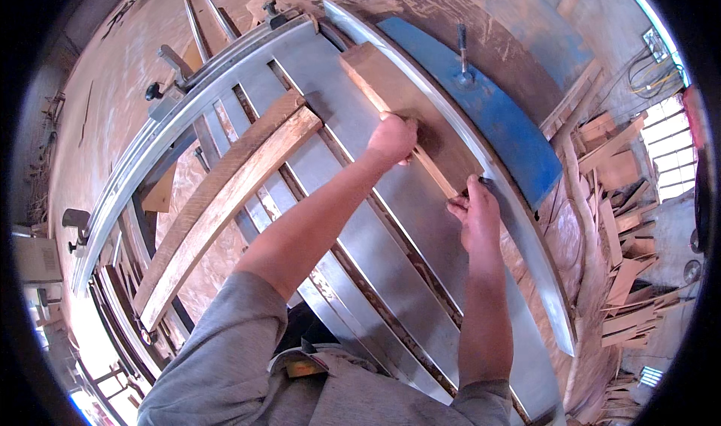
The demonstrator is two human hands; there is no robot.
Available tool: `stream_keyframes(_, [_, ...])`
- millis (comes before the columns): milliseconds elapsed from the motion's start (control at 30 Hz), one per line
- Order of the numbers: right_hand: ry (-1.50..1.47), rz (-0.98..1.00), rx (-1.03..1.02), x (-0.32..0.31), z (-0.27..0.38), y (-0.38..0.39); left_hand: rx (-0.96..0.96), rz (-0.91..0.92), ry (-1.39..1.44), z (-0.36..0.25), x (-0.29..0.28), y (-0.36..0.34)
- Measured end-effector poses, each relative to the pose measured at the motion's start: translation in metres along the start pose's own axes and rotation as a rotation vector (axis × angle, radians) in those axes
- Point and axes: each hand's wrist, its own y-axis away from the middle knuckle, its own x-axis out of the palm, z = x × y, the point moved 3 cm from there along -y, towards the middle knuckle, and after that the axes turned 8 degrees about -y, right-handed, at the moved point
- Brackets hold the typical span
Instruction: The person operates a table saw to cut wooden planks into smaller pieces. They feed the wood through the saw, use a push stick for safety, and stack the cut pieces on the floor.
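Note:
Both hands hold a short wooden board point(375, 73) lying lengthwise on the steel machine table point(315, 51), beside a long metal fence point(548, 291). My left hand point(392, 137) grips the board's near left side around its middle, fingers wrapped over the edge. My right hand point(475, 212) is closed on the board's lower right end, with the thumb and fingers at the corner. To the left, a longer rough timber piece point(225, 201) lies diagonally across the slotted table top.
A blue plate point(518, 148) with a handle point(463, 58) sits beyond the fence. A rail with knobbed clamps point(161, 103) runs along the table's left side. Scrap wood point(627, 276) is piled on the right, near cables point(650, 73). A sawdust-covered floor point(105, 126) shows at left.

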Motion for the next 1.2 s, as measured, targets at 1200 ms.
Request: stream_keyframes(1200, [1.198, 0.258, -0.975, -0.060, -0.109, 0.241, 0.239, 0.911, 1.638, 0.046, 0.032, 0.201])
